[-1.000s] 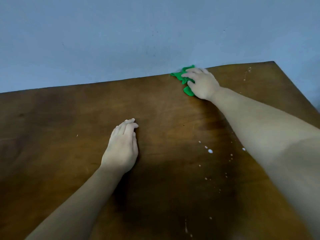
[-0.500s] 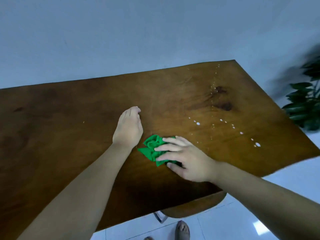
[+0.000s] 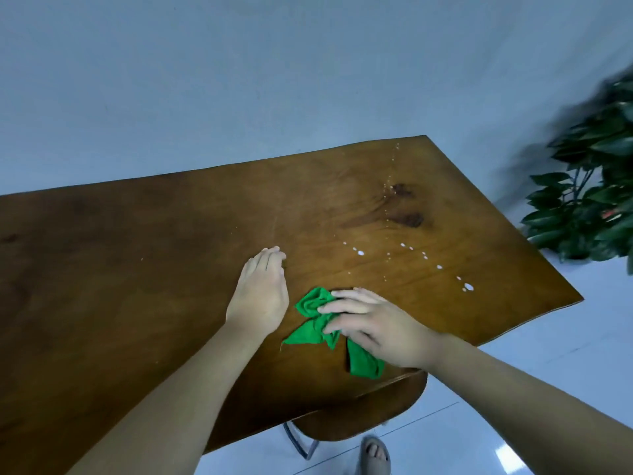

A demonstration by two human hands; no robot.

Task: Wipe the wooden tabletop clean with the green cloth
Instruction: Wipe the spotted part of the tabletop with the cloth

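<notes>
The wooden tabletop (image 3: 144,269) fills the middle of the head view, dark brown with a knot at the right. A crumpled green cloth (image 3: 317,320) lies near the table's front edge. My right hand (image 3: 376,327) presses flat on the cloth with fingers spread, covering its middle. My left hand (image 3: 262,293) rests palm down on the wood just left of the cloth, fingers together, holding nothing. White droplets (image 3: 467,287) are scattered on the wood to the right of the cloth, in a line towards the right edge.
A wooden chair seat (image 3: 370,409) sticks out under the table's front edge, and a sandalled foot (image 3: 375,454) stands beside it. A leafy green plant (image 3: 589,200) stands on the floor at the right. A blue-grey wall (image 3: 239,80) runs behind the table.
My right hand has dragged the cloth from the table's far edge back to the front edge beside my left hand. The cloth has spread out more. The view has tilted down and right.
</notes>
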